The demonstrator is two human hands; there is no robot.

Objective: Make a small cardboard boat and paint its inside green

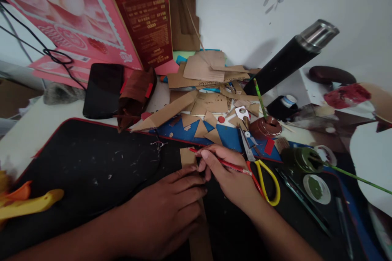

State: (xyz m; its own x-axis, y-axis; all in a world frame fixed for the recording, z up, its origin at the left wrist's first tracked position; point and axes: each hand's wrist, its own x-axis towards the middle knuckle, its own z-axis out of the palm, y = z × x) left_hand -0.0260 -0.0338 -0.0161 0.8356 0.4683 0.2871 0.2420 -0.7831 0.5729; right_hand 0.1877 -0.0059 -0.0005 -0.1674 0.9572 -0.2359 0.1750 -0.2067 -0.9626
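A narrow strip of brown cardboard [200,240] lies on the black mat, running from near my body toward the back. My left hand [168,208] rests flat across it, fingers stretched out and partly covering the strip. In my right hand [229,173] is a red pencil [235,167], pinched between thumb and fingers. The pencil's tip points left and is at the far end of the strip; I cannot tell whether it touches. Just right of that hand lie scissors [261,179] with yellow and red handles, blades pointing away.
Cardboard scraps [210,104] are piled behind the black mat [92,163]. At right stand a brown paint jar [266,128], a green paint jar [298,160], a lid with green paint [317,189] and a tilted black flask [283,63]. A phone [103,89] lies back left; yellow-handled tool [33,206] at left.
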